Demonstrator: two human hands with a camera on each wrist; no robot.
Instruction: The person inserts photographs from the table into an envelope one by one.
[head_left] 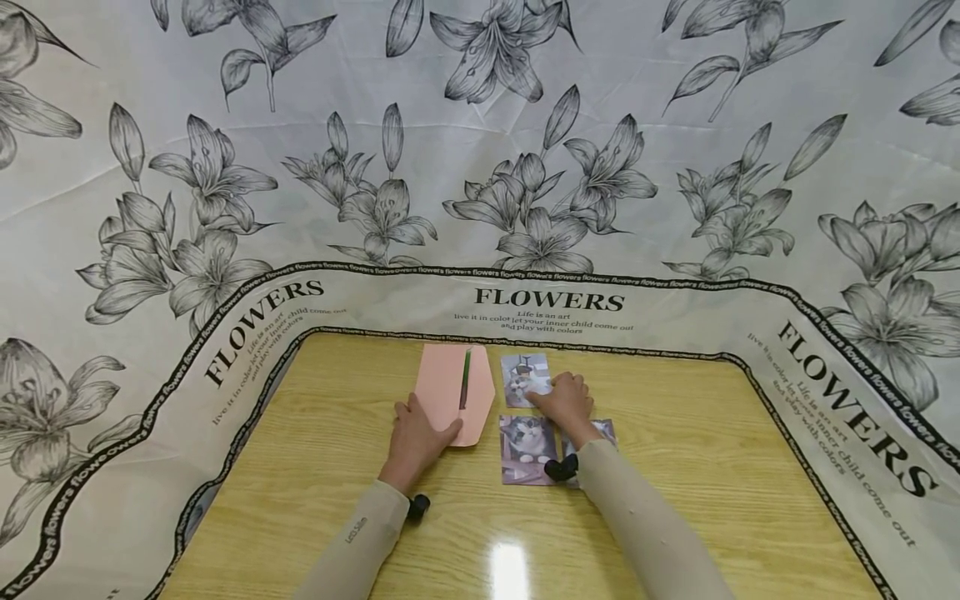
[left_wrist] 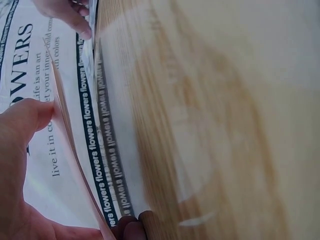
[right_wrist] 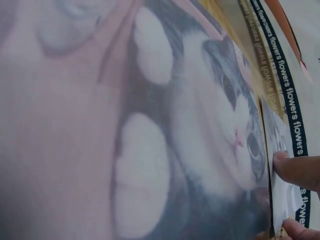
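In the head view, my left hand [head_left: 418, 437] grips the near left part of a pink, envelope-like paper piece [head_left: 438, 379] with a pointed right side. The left wrist view shows my thumb on one face of the pink paper [left_wrist: 75, 145] and fingers at its other side. A narrow green and dark strip [head_left: 465, 379] shows on the paper; its kind is unclear. My right hand [head_left: 566, 404] pinches the right side of a cat picture card [head_left: 521, 375]. Closer to me lies another cat card [head_left: 525, 446]; beside it, a third card [head_left: 606, 428] is partly hidden under my right wrist.
All of this lies on a wood-grain table [head_left: 300, 500]. A white flower-printed cloth [head_left: 420, 300] with a black lettered band rises behind and beside the table. Light glares off the table's near part. Small black devices [head_left: 418, 507] are worn at both wrists.
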